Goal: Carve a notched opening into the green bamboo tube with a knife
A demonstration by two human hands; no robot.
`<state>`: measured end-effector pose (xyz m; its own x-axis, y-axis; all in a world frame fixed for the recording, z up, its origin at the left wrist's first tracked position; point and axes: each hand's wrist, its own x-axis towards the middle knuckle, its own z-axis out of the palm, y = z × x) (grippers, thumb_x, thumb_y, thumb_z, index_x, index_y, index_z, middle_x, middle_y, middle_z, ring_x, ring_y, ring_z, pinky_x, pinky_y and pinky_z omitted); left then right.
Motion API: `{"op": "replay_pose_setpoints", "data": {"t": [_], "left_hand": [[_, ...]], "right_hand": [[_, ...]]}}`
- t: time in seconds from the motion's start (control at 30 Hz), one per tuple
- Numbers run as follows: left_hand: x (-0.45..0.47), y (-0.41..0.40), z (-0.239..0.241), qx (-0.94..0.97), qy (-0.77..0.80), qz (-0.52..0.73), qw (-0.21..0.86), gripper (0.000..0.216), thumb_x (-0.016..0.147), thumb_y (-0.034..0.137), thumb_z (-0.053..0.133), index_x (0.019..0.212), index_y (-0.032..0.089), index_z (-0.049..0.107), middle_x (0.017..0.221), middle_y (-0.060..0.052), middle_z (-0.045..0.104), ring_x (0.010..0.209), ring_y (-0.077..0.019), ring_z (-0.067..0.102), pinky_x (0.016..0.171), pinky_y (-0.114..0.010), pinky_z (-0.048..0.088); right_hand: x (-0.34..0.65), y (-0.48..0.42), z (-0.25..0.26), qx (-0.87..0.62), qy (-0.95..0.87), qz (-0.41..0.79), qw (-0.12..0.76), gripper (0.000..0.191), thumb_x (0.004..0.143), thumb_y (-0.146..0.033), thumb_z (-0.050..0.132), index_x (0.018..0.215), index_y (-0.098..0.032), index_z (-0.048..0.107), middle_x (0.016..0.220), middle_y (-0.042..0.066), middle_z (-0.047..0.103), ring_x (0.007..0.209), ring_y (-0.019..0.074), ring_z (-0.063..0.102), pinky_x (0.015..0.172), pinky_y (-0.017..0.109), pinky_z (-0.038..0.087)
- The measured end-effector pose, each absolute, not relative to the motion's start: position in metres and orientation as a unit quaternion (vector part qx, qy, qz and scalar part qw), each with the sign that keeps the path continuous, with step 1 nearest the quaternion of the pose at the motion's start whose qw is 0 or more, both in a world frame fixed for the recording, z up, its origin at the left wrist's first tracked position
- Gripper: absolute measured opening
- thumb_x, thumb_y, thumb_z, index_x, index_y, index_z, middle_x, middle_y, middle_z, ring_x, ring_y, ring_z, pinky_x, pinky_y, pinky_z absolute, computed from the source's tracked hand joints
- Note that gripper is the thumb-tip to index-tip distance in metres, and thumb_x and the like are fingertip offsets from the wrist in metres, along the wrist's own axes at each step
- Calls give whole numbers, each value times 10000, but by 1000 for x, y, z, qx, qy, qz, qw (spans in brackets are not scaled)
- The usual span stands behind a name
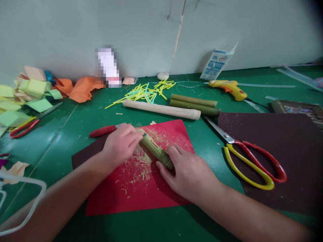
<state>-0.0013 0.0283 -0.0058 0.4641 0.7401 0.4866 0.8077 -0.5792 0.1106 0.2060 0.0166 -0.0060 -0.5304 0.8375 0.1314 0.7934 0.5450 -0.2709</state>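
Green tabletop (208, 148) met a pale wall (141, 30). Over a red sheet (113, 198), likely laid to catch shavings (142, 168), lay a bamboo piece (154, 148), cut side up. The right hand (186, 169) clamped its near end, seemingly for steadiness; the left hand (122, 143) curled at the far end, its exact grip hidden.
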Motion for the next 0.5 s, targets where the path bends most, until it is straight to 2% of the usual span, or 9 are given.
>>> {"op": "replay_pose_setpoints", "data": {"t": [0.07,0.17,0.3,0.4,0.5], "left_hand": [[0,27,-5,-854,-451,-247,77,240,901,221,454,856,127,670,691,-43,571,675,-144,502,638,-281,423],[1,26,-6,-883,-409,-218,65,247,910,217,431,901,145,666,683,-34,574,651,-139,491,597,-268,410],[1,25,-5,-845,-471,-245,60,248,906,246,445,861,142,666,725,-46,575,702,-146,503,648,-283,420],[2,25,-4,-878,-428,-208,40,287,919,235,407,838,152,670,663,-31,562,633,-134,482,594,-267,405],[1,26,-3,-856,-457,-237,55,266,916,250,423,873,149,666,712,-42,577,698,-147,511,641,-279,425]], "right_hand": [[206,16,-6,-468,-871,89,119,186,835,-374,444,797,-193,466,720,15,563,569,149,519,479,273,219],[206,16,-5,-470,-870,95,115,187,835,-375,444,789,-195,465,708,12,560,567,151,523,478,273,219],[206,15,-5,-471,-870,96,112,187,837,-377,441,800,-195,468,728,16,569,579,159,537,485,276,228],[205,15,-5,-473,-869,97,110,184,835,-376,443,794,-198,465,718,15,569,569,162,538,479,281,220],[204,16,-4,-477,-867,97,104,187,839,-376,440,796,-196,467,727,19,571,584,165,546,487,282,231]]}}
